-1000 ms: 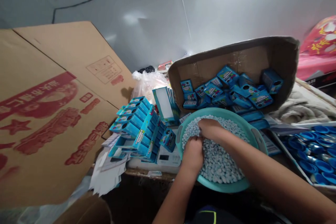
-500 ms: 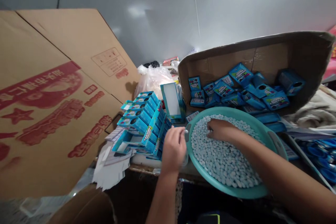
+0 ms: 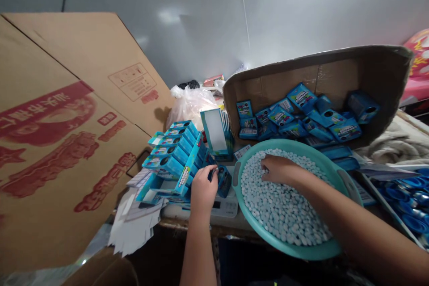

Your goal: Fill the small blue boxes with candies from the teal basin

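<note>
Head view shows loose pale pellets (image 3: pixel 288 210), likely light, hard, slippery and best fingertip-pinched, in a teal basin (image 3: pixel 301 252) under the curled right hand (image 3: pixel 279 170), while the left hand (image 3: pixel 203 187) bends its fingers beside a small box (image 3: pixel 224 181), either's grip impossible to tell.

Left hand (image 3: pixel 203 187): we now have it left of the basin (image 3: pixel 301 252), at the small blue box (image 3: pixel 225 183), no longer among the pellets (image 3: pixel 281 205).
Right hand (image 3: pixel 279 170): we have it alone inside the basin.
</note>
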A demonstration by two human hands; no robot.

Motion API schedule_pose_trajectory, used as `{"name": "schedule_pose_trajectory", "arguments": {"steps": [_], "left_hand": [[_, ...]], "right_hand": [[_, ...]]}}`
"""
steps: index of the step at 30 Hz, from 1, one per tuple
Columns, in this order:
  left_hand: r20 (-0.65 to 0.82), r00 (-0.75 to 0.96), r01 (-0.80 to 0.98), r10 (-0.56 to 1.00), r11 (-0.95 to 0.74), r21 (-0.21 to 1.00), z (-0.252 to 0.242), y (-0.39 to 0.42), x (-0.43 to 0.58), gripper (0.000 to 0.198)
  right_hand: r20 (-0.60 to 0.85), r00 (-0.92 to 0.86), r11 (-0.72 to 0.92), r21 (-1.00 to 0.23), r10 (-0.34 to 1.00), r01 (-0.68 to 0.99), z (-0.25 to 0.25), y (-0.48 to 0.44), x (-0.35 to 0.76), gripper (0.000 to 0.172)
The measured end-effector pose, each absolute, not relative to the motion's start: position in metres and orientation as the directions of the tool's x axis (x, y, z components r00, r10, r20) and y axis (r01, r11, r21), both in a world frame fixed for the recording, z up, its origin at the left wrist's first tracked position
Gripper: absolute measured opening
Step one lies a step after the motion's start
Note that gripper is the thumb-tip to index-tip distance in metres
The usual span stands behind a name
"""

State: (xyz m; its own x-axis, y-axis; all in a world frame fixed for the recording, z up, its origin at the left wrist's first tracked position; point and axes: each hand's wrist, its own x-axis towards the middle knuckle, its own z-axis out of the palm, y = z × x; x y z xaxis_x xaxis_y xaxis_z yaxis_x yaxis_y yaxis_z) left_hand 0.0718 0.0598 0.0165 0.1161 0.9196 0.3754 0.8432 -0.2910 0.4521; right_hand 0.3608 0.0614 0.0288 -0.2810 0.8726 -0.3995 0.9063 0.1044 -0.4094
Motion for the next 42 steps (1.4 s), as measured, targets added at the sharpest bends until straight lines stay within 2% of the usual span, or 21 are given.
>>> {"name": "schedule_pose_trajectory", "arguments": {"steps": [4,7,9,12,14,15,17,18,20,23,25,30,34,40,42], "left_hand": [[0.335,0.149,0.806,0.930,-0.311,0.504,0.013,0.067,0.073,0.016],[0.368,0.211,0.771,0.906,-0.385,0.507,0.016,0.073,0.075,0.014],[0.476,0.252,0.771,0.843,-0.472,0.427,0.019,0.067,0.075,0.014],[0.771,0.241,0.772,0.590,-0.598,0.215,0.010,0.033,0.072,0.013],[0.834,0.279,0.735,0.475,-0.665,0.133,-0.008,-0.003,0.071,0.016],[0.776,0.355,0.698,0.521,-0.701,0.150,-0.020,-0.021,0.072,0.013],[0.563,0.419,0.737,0.712,-0.629,0.247,-0.046,-0.050,0.076,0.009],[0.471,0.370,0.789,0.801,-0.539,0.296,-0.058,-0.059,0.078,0.006],[0.286,0.233,0.862,0.930,-0.333,0.382,-0.073,-0.066,0.085,0.013],[0.067,0.153,0.869,0.986,-0.166,0.467,-0.079,-0.061,0.090,0.020],[0.027,0.156,0.855,0.987,-0.149,0.497,-0.079,-0.057,0.089,0.021],[0.058,0.190,0.844,0.980,-0.193,0.500,-0.092,-0.066,0.074,0.021],[-0.030,0.216,0.834,0.976,-0.168,0.525,-0.099,-0.075,0.070,0.025],[-0.080,0.048,0.789,0.996,0.011,0.614,-0.107,-0.078,0.073,0.022],[-0.085,0.046,0.774,0.995,0.018,0.633,-0.106,-0.078,0.076,0.024]], "right_hand": [[-0.408,-0.282,0.099,-0.414,0.868,0.905,0.030,0.065,0.361,0.028],[-0.443,-0.285,0.084,-0.421,0.850,0.903,0.032,0.067,0.362,0.027],[-0.437,-0.280,0.082,-0.420,0.855,0.904,0.032,0.067,0.362,0.027],[-0.426,-0.268,0.074,-0.418,0.864,0.905,0.032,0.065,0.363,0.026],[-0.428,-0.270,0.075,-0.419,0.862,0.905,0.031,0.063,0.363,0.026],[-0.431,-0.276,0.081,-0.418,0.859,0.905,0.030,0.062,0.363,0.027],[-0.427,-0.291,0.102,-0.412,0.856,0.905,0.029,0.061,0.363,0.027],[-0.423,-0.296,0.112,-0.408,0.856,0.906,0.029,0.061,0.362,0.026],[-0.416,-0.300,0.123,-0.401,0.859,0.908,0.027,0.060,0.362,0.025],[-0.414,-0.299,0.124,-0.400,0.860,0.908,0.028,0.059,0.360,0.023],[-0.408,-0.299,0.124,-0.403,0.863,0.907,0.029,0.058,0.359,0.022],[-0.404,-0.296,0.110,-0.422,0.866,0.900,0.026,0.057,0.359,0.018],[-0.373,-0.318,0.132,-0.447,0.871,0.885,0.018,0.056,0.360,0.017],[-0.371,-0.311,0.132,-0.435,0.875,0.891,0.013,0.056,0.357,0.016],[-0.374,-0.308,0.130,-0.430,0.875,0.893,0.014,0.056,0.357,0.016]]}}
